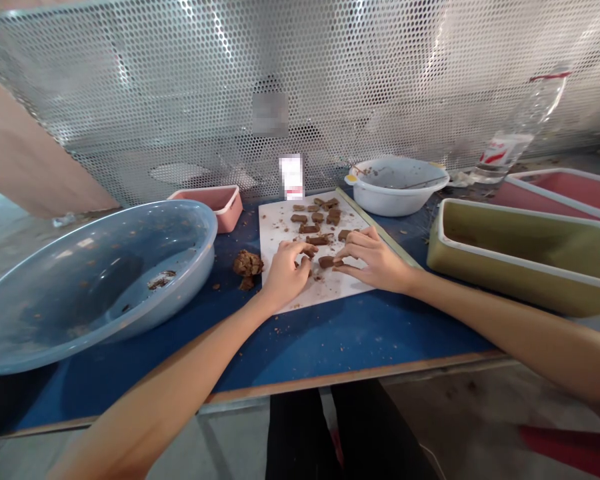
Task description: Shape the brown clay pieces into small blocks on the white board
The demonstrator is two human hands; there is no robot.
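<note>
Several brown, clay-like pieces, some of them block-shaped, lie on a white board (280, 227) among crumbs. My right hand (373, 260) has its thumb and fingers closed on the right end of a short brown clay piece (326, 262), which lies low on the board. To the left of that piece, my left hand (287, 270) is curled with thumb and fingertips close together. Brown material shows at its fingertips, but what it holds is mostly hidden. Beyond both hands is a longer clay piece (317, 240). A rough brown lump (248, 264) sits just off the board's left edge.
On the blue table (325, 340) stand a large blue basin (200, 267) at left, a pink container (233, 210), a white basin (395, 200), a green trough (505, 263) and another pink container (555, 183). A plastic bottle (510, 147) leans near the perforated metal screen (180, 100).
</note>
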